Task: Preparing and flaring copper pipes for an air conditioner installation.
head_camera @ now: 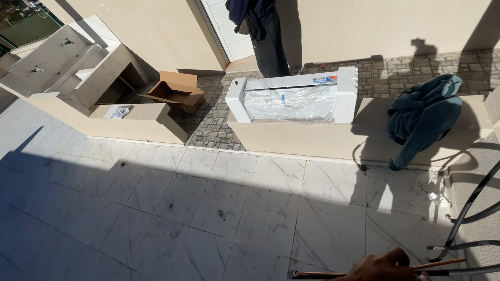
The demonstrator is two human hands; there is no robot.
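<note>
Tiled terrace (208,208): wrapped white unit (291,96) remains unmounted on low wall (312,138); nearer, copper pipe (364,270) is gripped by one hand (383,266), side indeterminable.

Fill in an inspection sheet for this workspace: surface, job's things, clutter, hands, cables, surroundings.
Surface: white marble-look tiled floor, part sunlit, small specks of debris.
Job's things: copper pipe with a dark tube beside it, low in view.
Clutter: open cardboard box; teal jacket draped on the low wall.
Hands: one hand on the pipe; which hand cannot be told.
Cables: black hoses looping at right.
Surroundings: wrapped white appliance; another person by the doorway.
</note>
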